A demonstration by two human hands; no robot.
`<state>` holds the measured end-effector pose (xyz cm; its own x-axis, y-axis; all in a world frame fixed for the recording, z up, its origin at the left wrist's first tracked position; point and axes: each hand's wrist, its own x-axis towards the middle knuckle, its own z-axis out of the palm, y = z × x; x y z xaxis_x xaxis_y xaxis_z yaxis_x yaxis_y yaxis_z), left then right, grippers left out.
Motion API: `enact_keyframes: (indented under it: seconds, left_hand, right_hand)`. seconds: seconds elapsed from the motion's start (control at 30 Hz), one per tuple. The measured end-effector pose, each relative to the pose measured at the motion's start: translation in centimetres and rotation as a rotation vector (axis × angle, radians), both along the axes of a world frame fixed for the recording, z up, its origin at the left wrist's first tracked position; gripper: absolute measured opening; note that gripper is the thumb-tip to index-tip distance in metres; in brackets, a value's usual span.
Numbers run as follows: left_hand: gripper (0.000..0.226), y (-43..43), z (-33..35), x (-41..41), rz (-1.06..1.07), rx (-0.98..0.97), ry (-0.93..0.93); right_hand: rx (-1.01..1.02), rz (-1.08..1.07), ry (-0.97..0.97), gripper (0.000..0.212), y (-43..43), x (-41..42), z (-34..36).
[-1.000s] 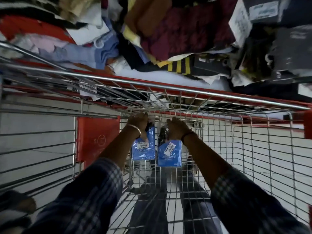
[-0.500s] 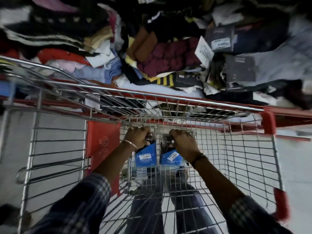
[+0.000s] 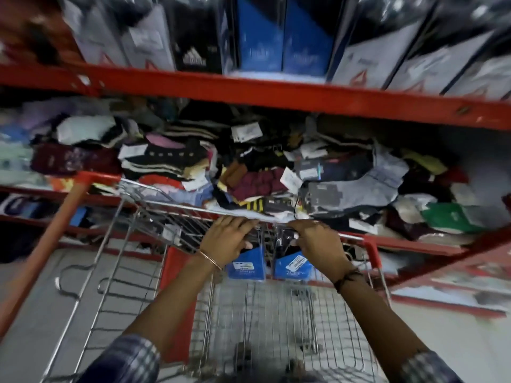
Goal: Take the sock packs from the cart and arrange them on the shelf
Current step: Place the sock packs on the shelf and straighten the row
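Blue sock packs: two, at cart's (image 3: 171, 236) far rim; left pack (image 3: 244, 265), right pack (image 3: 293, 268).
Left hand (image 3: 226, 237): fingers clasp left pack's top.
Right hand (image 3: 320, 246): fingers clasp right pack's top.
Shelf (image 3: 276, 98): beyond, loose socks heaped.

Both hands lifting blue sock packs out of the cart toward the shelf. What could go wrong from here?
1. Each hand, left and right, pinches only the top of its blue pack (left pack, right pack); a dangling pack could catch the cart rim.
2. The middle shelf is heaped with loose socks, so a pack may slide off.
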<state>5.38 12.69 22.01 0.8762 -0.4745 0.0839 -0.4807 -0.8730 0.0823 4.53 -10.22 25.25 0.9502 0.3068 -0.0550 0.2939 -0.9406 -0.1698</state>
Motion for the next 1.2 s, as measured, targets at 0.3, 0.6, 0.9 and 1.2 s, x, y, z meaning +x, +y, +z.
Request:
enact_keyframes:
  seconds: [0.3, 0.6, 0.9, 1.2]
  left_hand:
    - [0.061, -0.4, 15.3, 2.6, -0.017, -0.005, -0.339]
    - [0.055, -0.9, 27.5, 6.1, -0.04, -0.037, -0.703]
    - [0.058, -2.3, 30.9, 12.8, 0.062, 0.035, -0.811]
    - [0.058, -2.5, 30.1, 16.6, 0.014, -0.077, -0.931]
  right_hand:
    - [0.145, 0.054, -0.351, 0.043, -2.1, 1.3, 14.0]
    - [0.198, 0.113, -0.725, 0.042, -1.9, 2.4, 24.4]
    - [0.226, 0.075, -1.073, 0.038, 0.2, 8.3, 28.4]
    - [0.273, 0.072, -1.116, 0.029, 1.3, 13.8, 28.2]
